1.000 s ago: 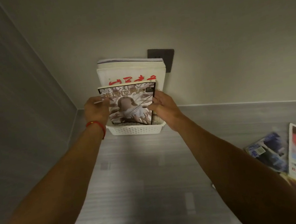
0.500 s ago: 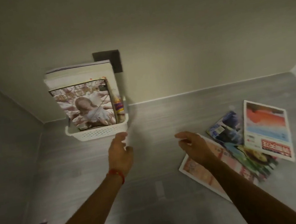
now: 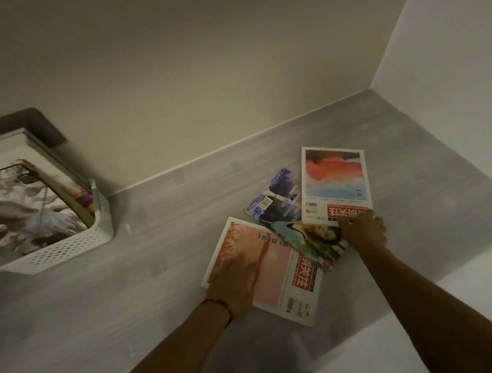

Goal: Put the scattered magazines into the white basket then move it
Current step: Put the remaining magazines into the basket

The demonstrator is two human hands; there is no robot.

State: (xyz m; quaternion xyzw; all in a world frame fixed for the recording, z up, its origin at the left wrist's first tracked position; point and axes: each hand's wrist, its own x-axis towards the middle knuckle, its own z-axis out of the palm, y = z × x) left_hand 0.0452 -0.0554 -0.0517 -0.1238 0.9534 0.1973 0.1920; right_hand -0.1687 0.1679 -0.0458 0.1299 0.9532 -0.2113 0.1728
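The white basket (image 3: 68,248) stands at the left against the wall, with several magazines upright in it. Four magazines lie overlapping on the grey floor at the right. My left hand (image 3: 235,283) rests flat on the left part of the nearest orange-pink magazine (image 3: 278,273). My right hand (image 3: 363,233) touches the near edge of the red-and-white magazine (image 3: 335,184), fingers bent over it. Between them lie a dark blue magazine (image 3: 278,204) and a green one with a face on its cover (image 3: 317,239). I cannot tell if my right hand grips the edge.
The grey floor (image 3: 129,311) runs to a beige wall behind and a white wall at the right. A dark wall plate (image 3: 36,123) sits behind the basket. A paler floor area (image 3: 485,280) begins at the right front.
Both hands let go of the magazine in the basket and moved right to the pile on the floor. The view swung right, so the basket now sits at the left edge.
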